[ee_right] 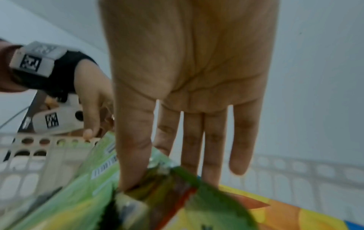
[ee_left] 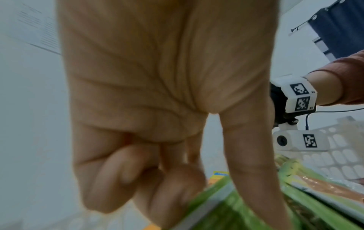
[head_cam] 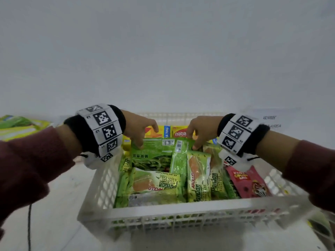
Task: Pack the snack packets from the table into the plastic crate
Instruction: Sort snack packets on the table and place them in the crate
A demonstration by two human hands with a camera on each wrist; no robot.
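Nearly filled white plastic crate (head_cam: 181, 217), crowded with green, yellow and pink snack packets. Both hands, left hand (head_cam: 139, 128) and right hand (head_cam: 201, 131), pinching far corners of large green packet (head_cam: 159, 153) atop the crate's pile. More packets (head_cam: 20, 125) left of the crate on tabletop (head_cam: 54, 205), apparently unpacked.
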